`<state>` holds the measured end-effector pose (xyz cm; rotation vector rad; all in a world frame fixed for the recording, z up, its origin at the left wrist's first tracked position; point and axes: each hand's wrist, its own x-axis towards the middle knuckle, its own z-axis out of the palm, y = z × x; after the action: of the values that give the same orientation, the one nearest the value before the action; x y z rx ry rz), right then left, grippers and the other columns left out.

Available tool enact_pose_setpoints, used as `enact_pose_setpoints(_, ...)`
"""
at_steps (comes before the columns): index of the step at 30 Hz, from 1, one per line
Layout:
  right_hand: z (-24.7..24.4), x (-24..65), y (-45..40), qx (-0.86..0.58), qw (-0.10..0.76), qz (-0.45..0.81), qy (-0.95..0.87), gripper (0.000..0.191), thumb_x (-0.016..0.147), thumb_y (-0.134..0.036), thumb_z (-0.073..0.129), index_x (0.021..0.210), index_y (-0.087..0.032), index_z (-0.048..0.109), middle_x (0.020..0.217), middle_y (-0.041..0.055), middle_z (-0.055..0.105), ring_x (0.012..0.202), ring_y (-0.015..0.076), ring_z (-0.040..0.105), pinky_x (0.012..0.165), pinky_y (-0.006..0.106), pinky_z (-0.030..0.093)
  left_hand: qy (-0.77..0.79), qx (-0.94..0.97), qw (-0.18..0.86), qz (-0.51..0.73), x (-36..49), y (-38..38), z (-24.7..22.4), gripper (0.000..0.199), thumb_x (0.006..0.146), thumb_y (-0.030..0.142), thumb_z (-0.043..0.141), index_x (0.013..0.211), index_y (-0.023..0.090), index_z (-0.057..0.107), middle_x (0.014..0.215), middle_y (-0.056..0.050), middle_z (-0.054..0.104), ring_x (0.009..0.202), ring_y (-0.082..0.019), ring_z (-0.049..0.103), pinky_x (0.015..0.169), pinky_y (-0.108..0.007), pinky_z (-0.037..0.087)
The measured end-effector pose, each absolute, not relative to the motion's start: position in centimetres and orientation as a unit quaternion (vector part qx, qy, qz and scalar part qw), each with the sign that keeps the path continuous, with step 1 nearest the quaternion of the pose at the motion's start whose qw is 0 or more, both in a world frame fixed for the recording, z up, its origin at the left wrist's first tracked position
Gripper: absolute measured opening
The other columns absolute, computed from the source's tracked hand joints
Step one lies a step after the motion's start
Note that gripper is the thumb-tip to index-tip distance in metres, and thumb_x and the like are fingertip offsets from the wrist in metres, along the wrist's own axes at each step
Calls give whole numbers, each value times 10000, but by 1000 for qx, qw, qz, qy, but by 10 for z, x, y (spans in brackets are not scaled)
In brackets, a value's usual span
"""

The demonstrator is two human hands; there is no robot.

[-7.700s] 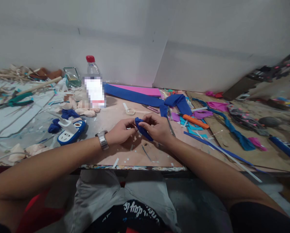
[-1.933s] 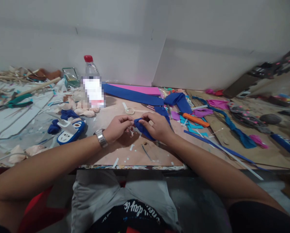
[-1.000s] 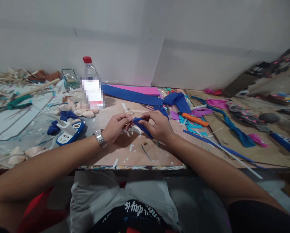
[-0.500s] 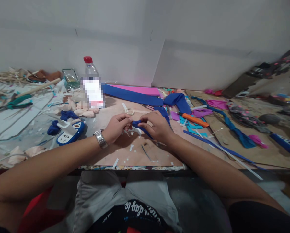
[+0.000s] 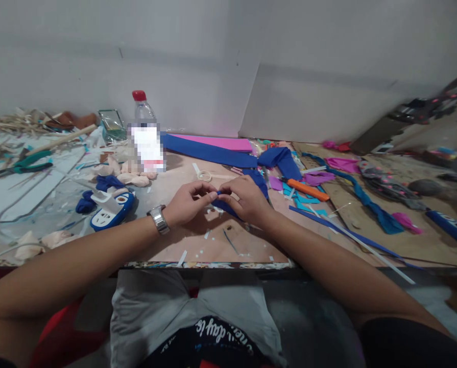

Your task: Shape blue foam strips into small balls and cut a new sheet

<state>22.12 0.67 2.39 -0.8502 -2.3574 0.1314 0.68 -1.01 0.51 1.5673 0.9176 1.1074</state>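
Over the middle of the table, a blue strip [image 5: 227, 208] of soft, cloth-like or crepe-paper material is pinched between both hands. My left hand [image 5: 188, 201], with a metal watch at its wrist, presses thumb and fingers on the strip's end. Right beside it, my right hand [image 5: 249, 199] grips the same strip between thumb and bent fingers, their tips almost touching the left ones. The part inside the fingers is mostly hidden. Just behind the hands lies a pale ring-shaped roll [image 5: 204, 176]. A longer blue band [image 5: 213, 153] stretches across the table further back.
To the left are a blue-white power strip [image 5: 111, 209], green-handled pliers [image 5: 32, 162] and a bottle with a red cap [image 5: 139, 95]. An orange utility knife [image 5: 308, 189] lies among coloured scraps on the right. A grey wall rises behind the table.
My left thumb and fingers have shifted right and closed over the strip's end. A white piece visible below the fingers before is now hidden. My right hand has barely moved.
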Motion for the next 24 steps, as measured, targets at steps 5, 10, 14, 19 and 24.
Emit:
enact_pose_setpoints(5,25,222,6,-331,322,45,-886,506,1053,-603,397,987,-188,680,933,81,765,882,236,663,893,387,382,381,652,473,454,8,-10,3,366,816,487,774,908,136,727,843,-69,735,767,-173,656,732,-291,523)
enact_pose_setpoints(10,25,223,8,-344,328,29,-879,496,1055,-595,396,983,-192,675,921,77,761,871,237,664,898,396,385,380,658,472,447,7,-9,3,309,834,445,751,871,142,701,811,-52,716,714,-149,627,695,-276,493)
enact_pose_setpoints(14,26,224,8,-363,336,28,-869,523,1043,-628,390,966,-200,679,917,78,759,869,238,665,885,395,395,384,689,482,382,6,-12,2,306,847,451,744,844,151,686,770,-46,710,667,-139,604,645,-263,460)
enact_pose_setpoints(19,25,220,5,-357,339,44,-869,545,1032,-655,386,955,-202,679,886,68,750,853,229,662,899,383,403,391,720,451,353,8,-15,-1,324,896,461,686,905,142,748,770,-58,730,658,-148,603,633,-266,450)
enact_pose_setpoints(24,23,220,6,-355,344,54,-867,539,1036,-645,391,949,-196,675,882,71,749,855,230,665,880,374,392,400,737,400,370,8,-15,-1,251,902,379,655,868,142,731,753,-37,712,667,-152,603,643,-266,448)
